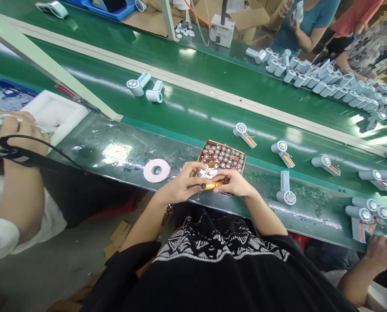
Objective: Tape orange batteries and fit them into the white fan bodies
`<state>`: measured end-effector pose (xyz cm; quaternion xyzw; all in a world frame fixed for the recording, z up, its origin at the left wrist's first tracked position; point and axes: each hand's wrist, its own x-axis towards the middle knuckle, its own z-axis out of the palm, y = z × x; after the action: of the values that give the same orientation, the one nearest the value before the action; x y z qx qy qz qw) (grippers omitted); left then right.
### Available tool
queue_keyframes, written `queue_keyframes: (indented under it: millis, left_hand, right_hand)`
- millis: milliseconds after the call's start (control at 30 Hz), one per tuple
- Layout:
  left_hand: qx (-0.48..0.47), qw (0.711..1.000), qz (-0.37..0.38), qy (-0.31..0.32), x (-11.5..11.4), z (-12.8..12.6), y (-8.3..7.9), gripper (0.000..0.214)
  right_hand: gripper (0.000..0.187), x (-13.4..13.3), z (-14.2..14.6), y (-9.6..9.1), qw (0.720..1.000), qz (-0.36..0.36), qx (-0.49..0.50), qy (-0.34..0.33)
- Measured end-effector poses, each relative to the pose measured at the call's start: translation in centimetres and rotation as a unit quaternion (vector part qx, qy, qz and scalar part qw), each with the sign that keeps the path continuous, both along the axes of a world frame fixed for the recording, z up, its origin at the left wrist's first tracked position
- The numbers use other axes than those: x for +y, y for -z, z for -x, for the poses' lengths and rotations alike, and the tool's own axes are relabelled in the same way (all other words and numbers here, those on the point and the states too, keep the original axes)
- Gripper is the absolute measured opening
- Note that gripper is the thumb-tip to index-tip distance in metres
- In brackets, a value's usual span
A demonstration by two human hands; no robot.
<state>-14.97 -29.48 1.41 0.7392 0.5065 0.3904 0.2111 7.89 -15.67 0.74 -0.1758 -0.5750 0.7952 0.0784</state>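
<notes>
Two green belts run side by side beyond a glossy dark surface streaked with reflections. On the far belt, white plastic housings crowd together in a dense mass; on the near belt, fewer housings lie well apart, each with a round grille and an orange strip, apparently spaced to keep them separate. A co-worker's hand works at the left, and another person's hand reaches in at lower right beside a cluster of housings. Directly before the person, within easy reach at the surface's edge, sits a shallow cardboard tray of copper-coloured cells, silver ends up, packed tightly enough to stand without tipping. A pale tape roll lies flat just left of it. At the tray's near side, the left hand and right hand both grasp one orange cell, a smooth cylinder with a dark end, held level with curled fingers.
</notes>
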Motion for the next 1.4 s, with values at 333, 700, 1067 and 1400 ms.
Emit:
queue_keyframes:
  millis: [333, 700, 1067, 1400]
  left_hand:
    - [0.262, 0.894, 0.203, -0.300, -7.6, 9.9, 7.9, 0.038]
    - [0.228, 0.921, -0.145, -0.280, -4.7, 2.5, -0.1, 0.038]
    - [0.204, 0.908, -0.161, -0.329, -3.0, 3.7, -0.1, 0.040]
    - [0.251, 0.901, -0.237, -0.262, -2.2, 1.4, -1.3, 0.031]
  right_hand:
    - [0.061, -0.8, -0.6, 0.9, 0.980, 0.010, -0.031, 0.196]
    - [0.053, -2.0, 2.6, -1.0, 0.996, 0.060, 0.051, -0.048]
    - [0.045, -4.2, 1.4, -0.4, 0.986, 0.057, 0.048, -0.146]
    - [0.044, -2.6, 1.8, -1.5, 0.998, -0.003, 0.061, -0.021]
